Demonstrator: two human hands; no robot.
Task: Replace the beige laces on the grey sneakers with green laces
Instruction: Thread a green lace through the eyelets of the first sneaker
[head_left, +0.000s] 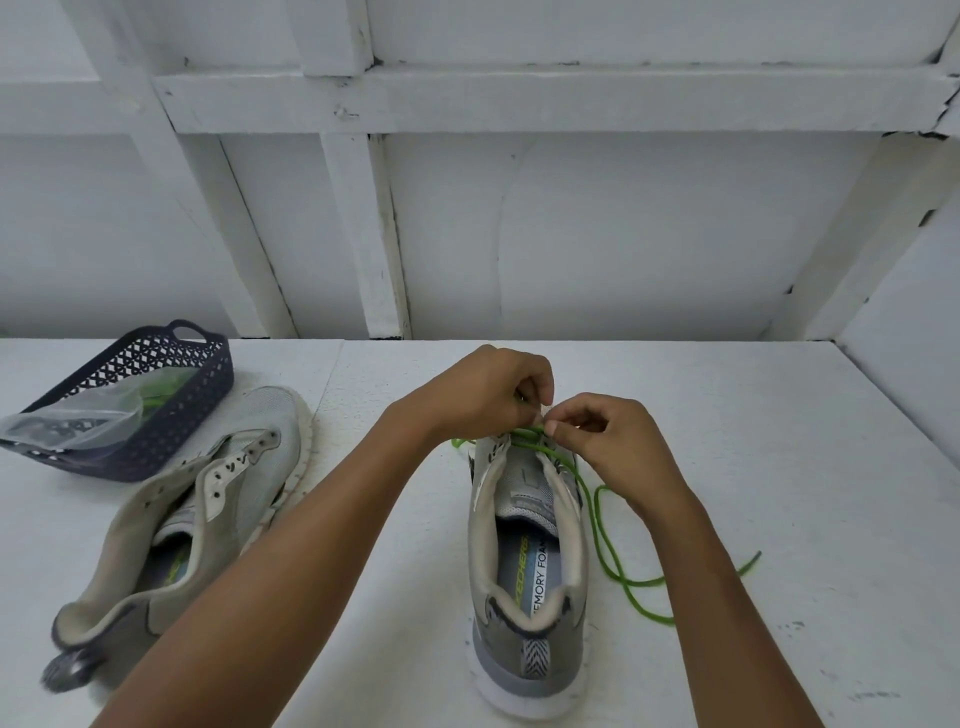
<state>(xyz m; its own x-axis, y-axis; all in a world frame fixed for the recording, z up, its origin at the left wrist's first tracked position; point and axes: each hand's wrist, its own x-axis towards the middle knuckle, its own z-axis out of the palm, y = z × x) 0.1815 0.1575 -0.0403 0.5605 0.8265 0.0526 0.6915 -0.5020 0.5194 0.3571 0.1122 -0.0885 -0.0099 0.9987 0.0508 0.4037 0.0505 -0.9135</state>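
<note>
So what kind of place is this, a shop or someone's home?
Hard to say; it looks like a plain work corner or makeshift booth. A white-painted table stands against a white wall with boxy painted beams, and a dark plastic basket holds a bag.

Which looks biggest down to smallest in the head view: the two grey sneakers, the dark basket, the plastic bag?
1. unlaced sneaker and sneaker being laced: alike, not ranked.
2. dark basket: looks smaller, but sits farther away, so unsure.
3. plastic bag in the basket: smallest.
</note>
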